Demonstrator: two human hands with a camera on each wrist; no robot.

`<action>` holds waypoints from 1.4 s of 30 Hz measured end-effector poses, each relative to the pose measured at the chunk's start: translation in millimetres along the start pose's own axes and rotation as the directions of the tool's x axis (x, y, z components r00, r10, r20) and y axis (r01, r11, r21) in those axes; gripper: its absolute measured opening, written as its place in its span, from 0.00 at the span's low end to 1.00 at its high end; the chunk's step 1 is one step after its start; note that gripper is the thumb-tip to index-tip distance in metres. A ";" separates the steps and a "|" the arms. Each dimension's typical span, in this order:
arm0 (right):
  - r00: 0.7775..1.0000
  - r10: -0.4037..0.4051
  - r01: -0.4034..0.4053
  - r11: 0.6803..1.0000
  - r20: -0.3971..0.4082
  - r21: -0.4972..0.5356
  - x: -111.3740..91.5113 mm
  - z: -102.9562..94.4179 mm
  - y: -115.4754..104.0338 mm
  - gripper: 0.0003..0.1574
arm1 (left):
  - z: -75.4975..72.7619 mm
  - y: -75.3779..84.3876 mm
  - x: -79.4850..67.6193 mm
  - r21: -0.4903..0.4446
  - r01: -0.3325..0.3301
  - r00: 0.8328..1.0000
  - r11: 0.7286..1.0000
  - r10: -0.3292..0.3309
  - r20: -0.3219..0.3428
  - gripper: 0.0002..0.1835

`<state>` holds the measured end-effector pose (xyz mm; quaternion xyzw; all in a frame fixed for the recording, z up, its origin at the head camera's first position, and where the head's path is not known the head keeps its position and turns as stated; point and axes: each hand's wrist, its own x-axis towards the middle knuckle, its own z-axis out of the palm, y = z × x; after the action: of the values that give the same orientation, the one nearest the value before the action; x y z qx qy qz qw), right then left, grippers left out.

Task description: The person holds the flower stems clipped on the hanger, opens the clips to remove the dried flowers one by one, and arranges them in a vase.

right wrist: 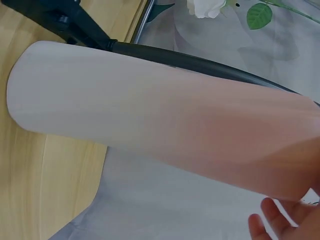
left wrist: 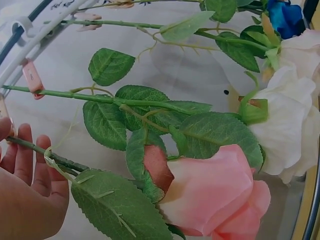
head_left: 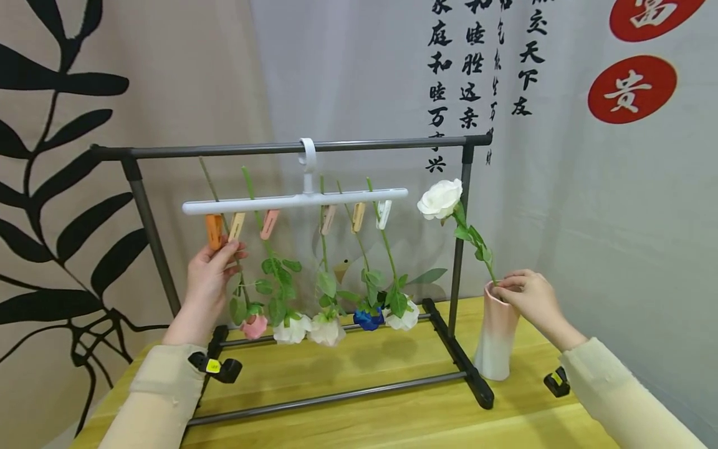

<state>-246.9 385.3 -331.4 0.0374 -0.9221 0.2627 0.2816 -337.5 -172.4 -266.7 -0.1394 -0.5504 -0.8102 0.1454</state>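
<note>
My left hand [head_left: 210,274] is raised to the left end of a white hanger [head_left: 353,197]. Thumb and fingers pinch the lower end of a pale yellow clothespin [head_left: 237,227], beside an orange clothespin [head_left: 214,232]. The stem of a pink rose [left wrist: 210,195] runs past these fingers, its bloom hanging downward. At the mouth of a pink-and-white vase [head_left: 496,340], my right hand [head_left: 530,299] pinches the stem of a white rose [head_left: 440,199] low down. That rose leans left above the rim; its stem's lower end is hidden. The right wrist view shows the vase [right wrist: 150,115] up close.
The hanger hooks over a dark metal rack [head_left: 224,150] standing on a wooden table [head_left: 392,415]. Several white roses and a blue rose [head_left: 368,319] hang upside down from more clothespins. A printed cloth backdrop [head_left: 359,81] is behind. The vase stands just right of the rack's foot [head_left: 477,383].
</note>
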 end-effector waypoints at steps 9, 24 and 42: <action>0.993 0.059 -0.063 0.997 0.107 0.035 9.6 -1.2 -5.0 0.21 | -1.4 0.1 0.3 0.024 -0.001 1.000 1.000 0.001 0.002 0.09; 0.977 -0.008 0.033 0.993 0.213 -0.117 20.5 -5.1 -13.7 0.13 | -3.0 0.4 -0.3 0.000 -0.008 1.000 1.000 0.008 0.013 0.08; 1.000 0.026 -0.027 0.997 0.014 0.067 22.4 -10.0 -46.5 0.33 | -1.7 1.6 -4.4 0.027 -0.004 1.000 1.000 0.004 0.020 0.10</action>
<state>-250.7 352.2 -290.7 0.0363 -0.9150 0.2971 0.2707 -332.9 -174.2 -267.6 -0.1467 -0.5623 -0.8011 0.1433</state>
